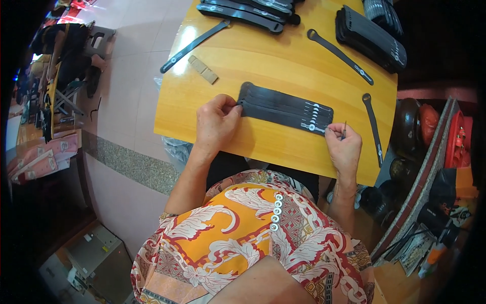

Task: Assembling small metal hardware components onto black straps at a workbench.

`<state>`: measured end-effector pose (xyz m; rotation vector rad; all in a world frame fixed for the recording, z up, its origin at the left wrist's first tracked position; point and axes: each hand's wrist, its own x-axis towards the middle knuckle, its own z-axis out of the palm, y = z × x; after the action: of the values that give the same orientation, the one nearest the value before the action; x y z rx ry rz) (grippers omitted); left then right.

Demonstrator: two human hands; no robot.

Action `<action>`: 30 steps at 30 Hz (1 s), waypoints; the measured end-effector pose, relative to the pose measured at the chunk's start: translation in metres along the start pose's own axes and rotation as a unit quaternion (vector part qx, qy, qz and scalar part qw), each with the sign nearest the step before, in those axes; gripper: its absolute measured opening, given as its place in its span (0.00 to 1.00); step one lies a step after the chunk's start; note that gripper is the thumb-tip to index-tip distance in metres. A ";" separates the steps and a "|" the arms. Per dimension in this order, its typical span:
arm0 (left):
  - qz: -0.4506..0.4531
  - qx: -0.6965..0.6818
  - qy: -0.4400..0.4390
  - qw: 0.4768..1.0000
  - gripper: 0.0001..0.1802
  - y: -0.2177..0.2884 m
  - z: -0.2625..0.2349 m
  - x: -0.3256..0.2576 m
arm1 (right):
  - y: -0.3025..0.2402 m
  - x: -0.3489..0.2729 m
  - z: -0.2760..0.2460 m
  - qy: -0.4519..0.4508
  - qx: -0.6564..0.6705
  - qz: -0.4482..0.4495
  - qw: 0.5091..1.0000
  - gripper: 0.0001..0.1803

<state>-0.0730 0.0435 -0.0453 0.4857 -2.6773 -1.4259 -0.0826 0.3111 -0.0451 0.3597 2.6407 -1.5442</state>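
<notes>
Head view: black straps [283, 107] overlapped side by side on wooden table [177, 111].
Left hand [218, 121]: thumb and forefinger pinching straps' left end. Right hand [345, 149]: fingertips at their lower right corner, holding thin dark pointed tool [344, 133].
</notes>
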 end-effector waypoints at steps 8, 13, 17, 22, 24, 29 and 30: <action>-0.019 -0.020 -0.009 1.000 0.04 -0.009 -0.004 0.004 | -0.007 0.000 0.007 0.017 -0.037 -0.021 0.999 0.05; -0.016 -0.002 -0.019 1.000 0.05 -0.006 -0.005 0.003 | -0.006 -0.001 0.008 0.023 -0.033 -0.019 0.999 0.05; -0.020 -0.014 -0.009 1.000 0.06 -0.004 -0.003 0.002 | -0.005 -0.001 0.008 0.026 -0.017 -0.004 0.999 0.05; 0.004 0.009 -0.006 1.000 0.07 0.000 -0.005 0.002 | -0.007 -0.002 0.006 0.028 -0.037 -0.013 0.999 0.05; -0.008 0.013 -0.023 1.000 0.07 0.000 -0.007 0.003 | -0.007 -0.002 0.007 0.029 -0.048 -0.019 0.998 0.05; -0.007 0.032 -0.038 0.999 0.07 0.005 -0.008 0.007 | -0.009 -0.002 0.008 0.039 -0.075 -0.018 0.996 0.05; 0.001 0.044 -0.034 0.998 0.07 0.006 -0.007 0.007 | -0.009 -0.003 0.007 0.039 -0.089 -0.015 0.995 0.05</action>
<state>-0.0793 0.0385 -0.0370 0.4485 -2.8027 -1.3543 -0.0827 0.2999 -0.0405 0.3775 2.8279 -1.3130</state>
